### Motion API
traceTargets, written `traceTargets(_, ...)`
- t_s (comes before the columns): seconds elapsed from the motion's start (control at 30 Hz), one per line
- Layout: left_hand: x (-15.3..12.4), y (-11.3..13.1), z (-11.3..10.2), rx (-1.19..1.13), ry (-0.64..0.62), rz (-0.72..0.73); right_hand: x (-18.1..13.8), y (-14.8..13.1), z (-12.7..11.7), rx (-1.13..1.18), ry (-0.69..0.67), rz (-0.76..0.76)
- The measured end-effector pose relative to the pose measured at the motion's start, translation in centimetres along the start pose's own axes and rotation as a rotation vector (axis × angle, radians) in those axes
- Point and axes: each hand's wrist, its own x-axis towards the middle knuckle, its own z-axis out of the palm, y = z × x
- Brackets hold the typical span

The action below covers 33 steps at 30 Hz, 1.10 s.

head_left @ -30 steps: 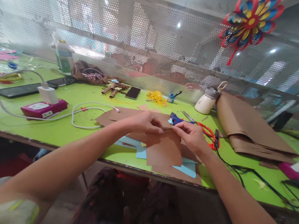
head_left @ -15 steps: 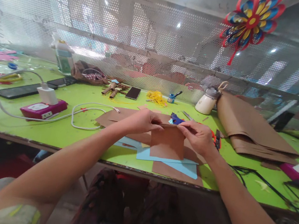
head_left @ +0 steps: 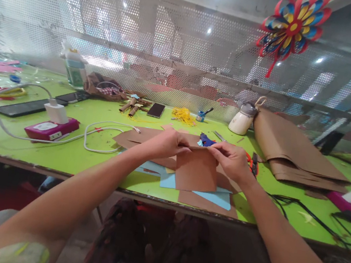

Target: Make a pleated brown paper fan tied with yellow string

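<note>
1. Brown paper sheet [head_left: 196, 170], roughly square, hangs from the person's two hands over the near part of the green table [head_left: 91, 160], in front of the body.
2. The left hand [head_left: 172, 142] pinches the sheet's upper edge near its left corner, thumb and fingers pressed together on the paper.
3. The right hand [head_left: 232, 159] pinches the same edge near the right corner, thumb and fingertips likewise closed on it.
4. Below the held sheet lie light blue paper [head_left: 167, 180] and other brown pieces [head_left: 143, 134], overlapping; whether its lower edge touches them cannot be told.
5. Just beyond the right fingers sits a dark blue bundle [head_left: 206, 141]; red-orange handles [head_left: 253, 161] show partly behind that hand.
6. To the left, a white cable [head_left: 110, 122] loops across the tabletop near a magenta power block [head_left: 52, 130].
7. Farther back are a phone [head_left: 156, 110], yellow strands [head_left: 184, 115], and a small blue pot [head_left: 201, 116].
8. At the right, a white jug [head_left: 241, 120] stands just beside a stack of folded brown paper [head_left: 300, 142].
</note>
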Motion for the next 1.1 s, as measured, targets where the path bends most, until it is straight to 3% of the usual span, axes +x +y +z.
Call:
traceTargets(0.3,0.0,-0.2,0.2,-0.240,-0.116,0.012,0.2,-0.4,0.3,0.151,-0.122,0.085)
traceTargets(0.63,0.5,0.2,0.6,-0.268,-0.145,0.087,0.1,0.2,0.8,0.137,-0.201,0.061)
traceTargets(0.93,0.8,0.5,1.3,-0.377,-0.117,-0.019,0.1,0.3,1.2,0.272,-0.206,0.086)
traceTargets(1.1,0.7,0.4,1.1,-0.349,-0.105,0.026,0.3,0.9,1.5,0.485,-0.217,0.249)
